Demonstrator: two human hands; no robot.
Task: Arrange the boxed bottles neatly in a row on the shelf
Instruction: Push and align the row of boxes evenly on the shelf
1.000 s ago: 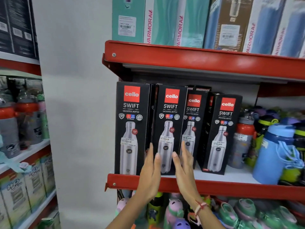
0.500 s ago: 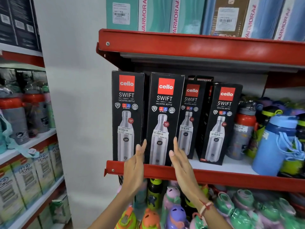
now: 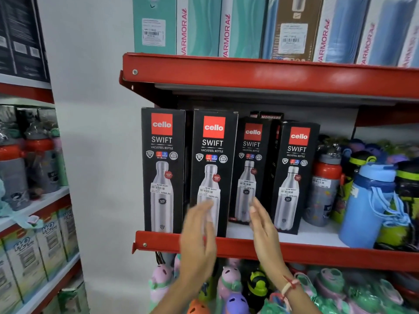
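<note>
Four black boxed bottles upright on the red-edged shelf [image 3: 226,245]. First box [image 3: 162,171] and second box [image 3: 213,168] at the left, fronts at the shelf lip, a narrow gap between. Third box [image 3: 250,164] set further back, partly behind the second. Fourth box [image 3: 294,175] to the right, turned slightly, back from the lip. Left hand [image 3: 197,234] raised before the lower part of the second box, blurred, fingers [image 3: 204,207] straight and loosely together, holding nothing; touching the box or not, cannot tell. Right hand [image 3: 263,227] raised in front of the third and fourth boxes, palm facing left, fingers straight and close together, empty. Red thread [image 3: 291,285] around the right wrist. Loose bottles [image 3: 326,184] crowded right of the fourth box, a blue bottle [image 3: 371,205] nearest the front.
</note>
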